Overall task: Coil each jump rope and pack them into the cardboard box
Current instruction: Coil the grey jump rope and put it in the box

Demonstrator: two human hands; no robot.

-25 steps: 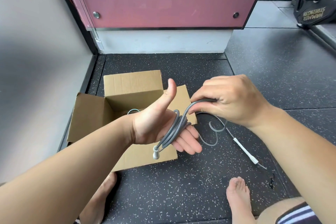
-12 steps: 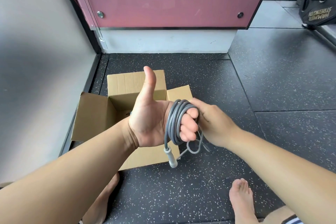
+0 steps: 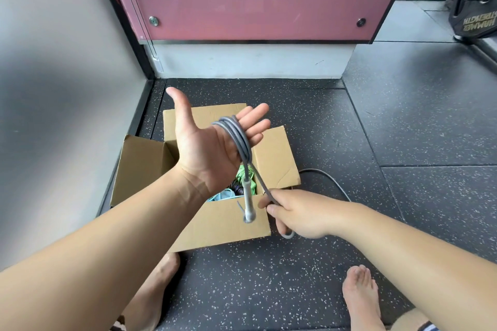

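On the speckled rubber floor, near the middle of the view, the cardboard box is sitting with its flaps folded out, and green and blue ropes are lying inside it. Above the box's opening the left hand is hanging palm up, fingers straight and spread, thumb pointing toward 11 o'clock. It is serving as a spool and is not gripping anything. At the box's 4 o'clock corner the right hand is pinching the grey jump rope between thumb and forefinger and drawing it taut. Several turns of that rope are lying across the left fingers. One handle, blurred at its end, is dangling from them in front of the box's near wall. The unwound tail is trailing over the floor toward 3 o'clock.

As I judge it, the person is partway through winding this rope. For a tidy coil, the right hand should be leading each new turn round the back of the left fingers, laying it beside the last turn, not across it, under light, even tension. Because the left fingers are lying flat, turns could be sliding off the fingertips. Curling the fingers a little, or lowering the thumb onto the bundle, would be guarding against that. The dangling handle could be catching on the box edge, so holding the coil higher is looking wise.
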